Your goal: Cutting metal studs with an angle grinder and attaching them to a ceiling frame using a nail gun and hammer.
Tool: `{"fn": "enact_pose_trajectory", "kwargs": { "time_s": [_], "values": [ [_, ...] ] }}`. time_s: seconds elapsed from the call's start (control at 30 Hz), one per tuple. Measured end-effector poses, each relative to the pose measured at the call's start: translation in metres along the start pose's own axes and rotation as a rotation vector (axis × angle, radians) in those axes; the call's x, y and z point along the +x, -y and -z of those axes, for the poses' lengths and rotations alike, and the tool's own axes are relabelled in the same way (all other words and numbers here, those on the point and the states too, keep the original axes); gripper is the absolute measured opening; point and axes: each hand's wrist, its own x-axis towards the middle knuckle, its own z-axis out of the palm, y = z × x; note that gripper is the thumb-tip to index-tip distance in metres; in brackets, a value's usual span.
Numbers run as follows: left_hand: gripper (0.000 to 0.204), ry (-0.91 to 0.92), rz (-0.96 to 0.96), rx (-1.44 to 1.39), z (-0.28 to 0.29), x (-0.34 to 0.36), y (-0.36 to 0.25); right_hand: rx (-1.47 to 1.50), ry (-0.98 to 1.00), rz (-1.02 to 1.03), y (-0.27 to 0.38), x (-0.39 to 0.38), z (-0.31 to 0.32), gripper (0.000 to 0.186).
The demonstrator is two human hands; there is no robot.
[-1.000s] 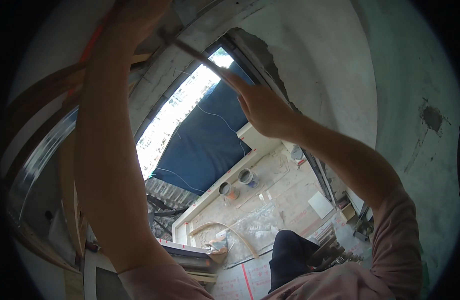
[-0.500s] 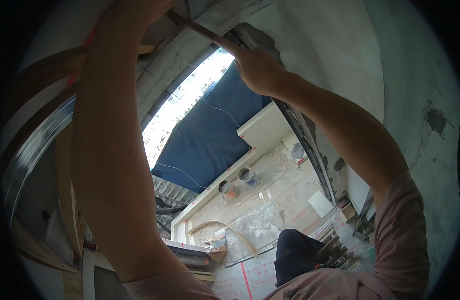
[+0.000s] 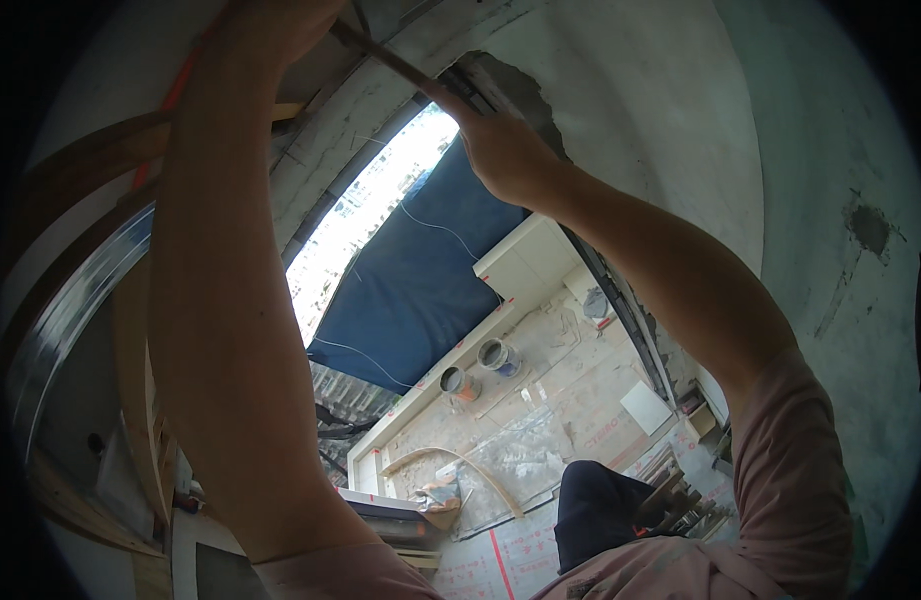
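Wooden strip (image 3: pixel 401 68) between hands (raised)

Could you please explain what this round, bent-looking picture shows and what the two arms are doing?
It comes from a wide fisheye camera on a person's head, so straight edges curve. Both arms are the wearer's own, raised overhead. The right hand grips a thin wooden strip against the curved plaster arch; the left hand holds its other end at the top edge. Far below lie a dusty floor, two paint buckets and a blue tarp.
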Motion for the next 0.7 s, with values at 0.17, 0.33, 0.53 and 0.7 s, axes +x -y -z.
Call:
{"fn": "enact_pose_trajectory", "kwargs": {
  "time_s": [0.17,0.33,0.53,0.7],
  "values": [
    [0.013,-0.026,-0.025,-0.024,0.007,0.004,0.01,-0.01,0.134,-0.045,-0.002,-0.02,0.006,0.067],
    [0.013,-0.02,-0.119,0.027,0.005,0.0,0.001,0.105,0.216,-0.083,-0.029,-0.1,0.009,0.065],
    [0.039,0.044,-0.063,0.19,0.054,0.015,0.022,0.045,-0.08,-0.166,-0.046,-0.03,0.033,0.066],
    [0.051,-0.016,-0.131,0.28,0.043,0.019,0.038,-0.014,-0.265,0.037,-0.052,0.008,0.039,0.062]
  ]
}}
